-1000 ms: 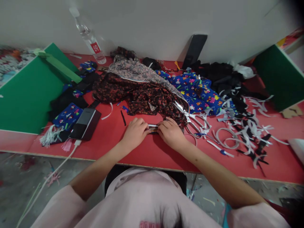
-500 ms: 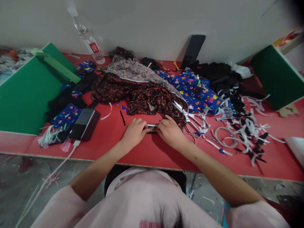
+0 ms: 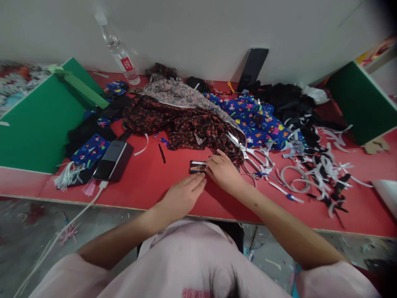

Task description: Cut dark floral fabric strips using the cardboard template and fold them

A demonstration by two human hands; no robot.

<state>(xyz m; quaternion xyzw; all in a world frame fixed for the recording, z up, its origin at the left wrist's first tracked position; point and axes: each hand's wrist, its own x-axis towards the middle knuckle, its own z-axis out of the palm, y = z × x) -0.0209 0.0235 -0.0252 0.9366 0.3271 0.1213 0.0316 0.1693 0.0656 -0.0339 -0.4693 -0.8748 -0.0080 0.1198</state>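
A small dark flat piece with a white strip on it [image 3: 197, 167] lies on the red table in front of me. My right hand [image 3: 223, 171] rests at its right end, with the fingers closed on that end. Just below the piece is my left hand [image 3: 183, 196], palm down, fingers stretched out and pointing right, near the right fingertips. Beyond the hands lies bunched dark floral cloth [image 3: 192, 128]. Silver scissors [image 3: 245, 152] sit right of it, blades pointing up and left.
A power bank [image 3: 109, 165] with a white cable lies left. Blue patterned cloth [image 3: 257, 118], black cloth [image 3: 285, 99] and white strips [image 3: 322, 165] cover the right side. Behind stand a bottle [image 3: 125, 64] and a leaning phone [image 3: 253, 68]. Green panels [image 3: 37, 128] flank the table [image 3: 139, 190].
My left hand has let go of the left end of the small dark piece and moved down toward me, its fingers now stretched out. My right hand has stayed on the piece.
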